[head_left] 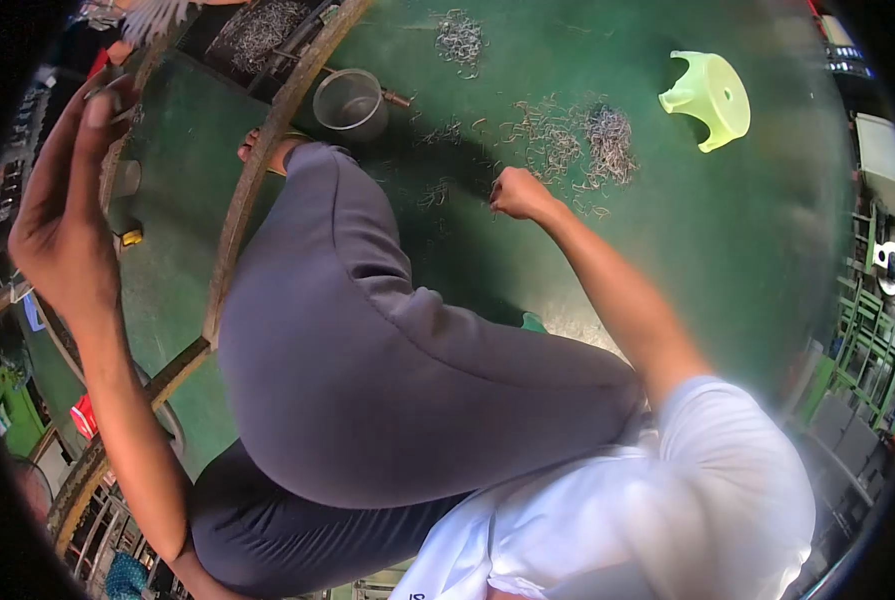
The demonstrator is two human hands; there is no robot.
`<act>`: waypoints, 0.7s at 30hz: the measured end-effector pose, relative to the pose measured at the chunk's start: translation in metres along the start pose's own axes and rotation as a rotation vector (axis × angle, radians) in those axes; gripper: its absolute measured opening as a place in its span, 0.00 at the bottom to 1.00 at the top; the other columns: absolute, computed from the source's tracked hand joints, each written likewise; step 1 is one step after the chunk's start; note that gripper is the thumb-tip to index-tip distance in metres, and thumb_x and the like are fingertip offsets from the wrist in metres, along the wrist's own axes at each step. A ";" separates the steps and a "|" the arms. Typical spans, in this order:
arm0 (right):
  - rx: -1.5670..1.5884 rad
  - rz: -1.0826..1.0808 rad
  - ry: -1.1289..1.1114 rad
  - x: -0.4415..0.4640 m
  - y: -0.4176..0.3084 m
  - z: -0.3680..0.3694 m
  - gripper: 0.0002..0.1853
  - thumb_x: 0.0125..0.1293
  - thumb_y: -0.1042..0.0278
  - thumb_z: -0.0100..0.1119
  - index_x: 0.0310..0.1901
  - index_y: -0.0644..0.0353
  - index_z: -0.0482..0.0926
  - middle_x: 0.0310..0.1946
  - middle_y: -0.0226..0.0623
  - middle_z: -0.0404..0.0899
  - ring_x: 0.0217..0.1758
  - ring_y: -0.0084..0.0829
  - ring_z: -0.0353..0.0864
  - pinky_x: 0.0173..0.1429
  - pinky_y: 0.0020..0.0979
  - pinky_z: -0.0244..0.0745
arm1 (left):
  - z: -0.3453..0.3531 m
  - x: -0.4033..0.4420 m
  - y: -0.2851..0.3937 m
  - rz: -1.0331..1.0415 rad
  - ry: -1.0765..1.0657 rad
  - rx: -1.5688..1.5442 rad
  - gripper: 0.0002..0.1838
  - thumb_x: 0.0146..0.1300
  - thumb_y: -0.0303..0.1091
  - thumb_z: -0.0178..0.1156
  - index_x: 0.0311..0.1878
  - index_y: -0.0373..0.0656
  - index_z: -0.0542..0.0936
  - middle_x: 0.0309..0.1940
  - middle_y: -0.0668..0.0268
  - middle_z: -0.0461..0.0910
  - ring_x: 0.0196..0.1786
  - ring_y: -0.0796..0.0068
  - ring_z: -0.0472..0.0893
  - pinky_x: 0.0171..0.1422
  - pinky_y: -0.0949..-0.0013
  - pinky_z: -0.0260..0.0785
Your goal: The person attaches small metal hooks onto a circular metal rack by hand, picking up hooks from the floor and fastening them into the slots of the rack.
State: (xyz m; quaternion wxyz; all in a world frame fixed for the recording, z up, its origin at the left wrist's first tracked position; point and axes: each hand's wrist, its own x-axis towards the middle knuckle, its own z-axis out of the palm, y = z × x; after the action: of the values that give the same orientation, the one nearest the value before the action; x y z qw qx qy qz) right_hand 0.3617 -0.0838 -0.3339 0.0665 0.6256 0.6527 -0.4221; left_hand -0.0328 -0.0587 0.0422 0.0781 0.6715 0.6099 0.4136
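With right hand [520, 193] fingers curled and left hand [73, 225] fingers bent, grips untellable, brushing loose metal pieces [555, 150] at the right's one o'clock could prick skin.

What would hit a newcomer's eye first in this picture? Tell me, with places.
The bright yellow-green stool at the upper right stands out most against the darker green floor. Next come the grey-trousered legs filling the middle, and beyond them the right hand, low beside a scatter of small metal pieces.
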 end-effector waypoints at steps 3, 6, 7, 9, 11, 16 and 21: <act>-0.002 0.021 0.015 0.000 -0.005 -0.004 0.12 0.53 0.68 0.71 0.39 0.61 0.90 0.40 0.57 0.88 0.47 0.56 0.89 0.54 0.50 0.84 | -0.015 -0.002 -0.022 0.016 0.017 0.105 0.19 0.77 0.40 0.63 0.63 0.37 0.85 0.58 0.59 0.87 0.60 0.69 0.85 0.71 0.64 0.72; 0.036 0.006 0.175 0.006 -0.025 -0.014 0.13 0.55 0.67 0.68 0.42 0.62 0.89 0.42 0.57 0.88 0.49 0.58 0.88 0.56 0.52 0.83 | -0.021 -0.004 -0.025 0.026 0.053 0.149 0.17 0.74 0.39 0.67 0.59 0.40 0.87 0.53 0.60 0.89 0.56 0.71 0.88 0.71 0.63 0.74; 0.054 -0.039 0.187 0.021 -0.025 -0.014 0.14 0.56 0.67 0.68 0.43 0.63 0.88 0.43 0.58 0.87 0.50 0.59 0.87 0.56 0.52 0.83 | -0.025 -0.005 -0.028 0.048 0.051 0.195 0.17 0.74 0.39 0.66 0.59 0.40 0.87 0.53 0.60 0.90 0.56 0.71 0.88 0.71 0.63 0.74; 0.038 -0.093 0.220 0.046 -0.032 -0.011 0.14 0.58 0.66 0.67 0.43 0.64 0.88 0.44 0.59 0.87 0.51 0.59 0.87 0.58 0.54 0.82 | -0.028 -0.004 -0.030 0.071 0.040 0.220 0.17 0.75 0.40 0.66 0.59 0.41 0.87 0.53 0.61 0.90 0.57 0.71 0.88 0.72 0.62 0.73; -0.031 -0.112 0.259 0.066 -0.055 -0.009 0.13 0.59 0.65 0.67 0.41 0.65 0.88 0.45 0.60 0.86 0.51 0.60 0.87 0.58 0.54 0.82 | -0.029 -0.004 -0.031 0.073 0.019 0.178 0.17 0.75 0.41 0.65 0.59 0.41 0.87 0.53 0.62 0.90 0.57 0.72 0.88 0.73 0.62 0.72; 0.033 -0.104 0.308 0.095 -0.110 -0.016 0.13 0.60 0.67 0.66 0.43 0.67 0.87 0.47 0.61 0.86 0.53 0.60 0.86 0.58 0.53 0.83 | -0.031 -0.004 -0.033 0.090 0.002 0.235 0.18 0.76 0.41 0.64 0.60 0.40 0.86 0.51 0.62 0.90 0.56 0.71 0.88 0.72 0.62 0.73; -0.005 -0.118 0.255 0.132 -0.112 -0.015 0.14 0.59 0.70 0.67 0.45 0.68 0.87 0.49 0.62 0.86 0.54 0.61 0.86 0.59 0.53 0.83 | -0.023 -0.008 -0.023 0.036 -0.066 0.252 0.22 0.81 0.41 0.56 0.65 0.33 0.81 0.60 0.55 0.84 0.65 0.67 0.81 0.73 0.64 0.70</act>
State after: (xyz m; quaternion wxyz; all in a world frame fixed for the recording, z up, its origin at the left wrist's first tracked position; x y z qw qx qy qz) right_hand 0.2434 0.0419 -0.3534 -0.0405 0.6346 0.6925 -0.3408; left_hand -0.0643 -0.0692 0.0398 0.0055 0.7002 0.6419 0.3126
